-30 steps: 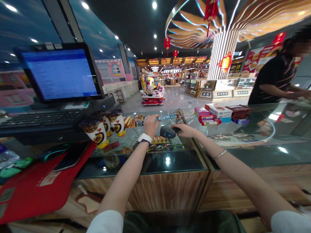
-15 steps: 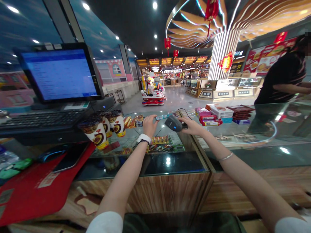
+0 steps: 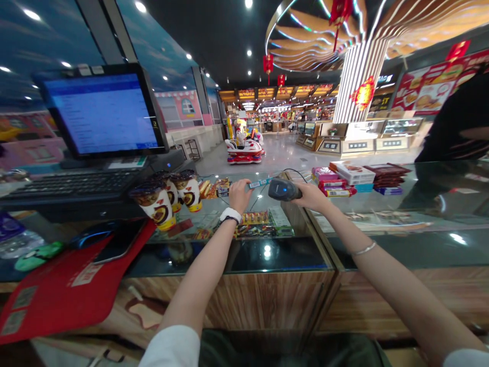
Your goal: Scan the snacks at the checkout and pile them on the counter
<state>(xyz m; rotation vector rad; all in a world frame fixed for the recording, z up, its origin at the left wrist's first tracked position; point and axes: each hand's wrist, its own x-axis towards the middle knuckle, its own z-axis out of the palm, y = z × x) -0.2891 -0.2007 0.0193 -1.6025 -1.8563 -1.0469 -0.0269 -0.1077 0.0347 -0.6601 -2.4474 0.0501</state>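
My left hand (image 3: 240, 195) is closed on one end of a slim teal packet (image 3: 260, 183) with a pale label, held just above the glass counter (image 3: 214, 216). A dark barcode scanner (image 3: 281, 189) with a blue light sits in my right hand (image 3: 312, 197), whose fingers wrap its handle. The scanner's head lies close to the packet's right end; whether they touch I cannot tell. Left of my left hand lie snack packets (image 3: 216, 188), and past them stand cups with dark lids (image 3: 188, 191).
A monitor (image 3: 103, 114) and keyboard (image 3: 76, 184) stand at the left, above a red mat (image 3: 72, 285) with a phone (image 3: 120, 242) on it. Boxes and packets (image 3: 353, 175) are stacked to the right. A person in black (image 3: 454, 122) stands beyond the counter at far right.
The view has shifted slightly left, so most things sit further right. The scanner has turned a little, its head now more level. The person in black has moved rightward.
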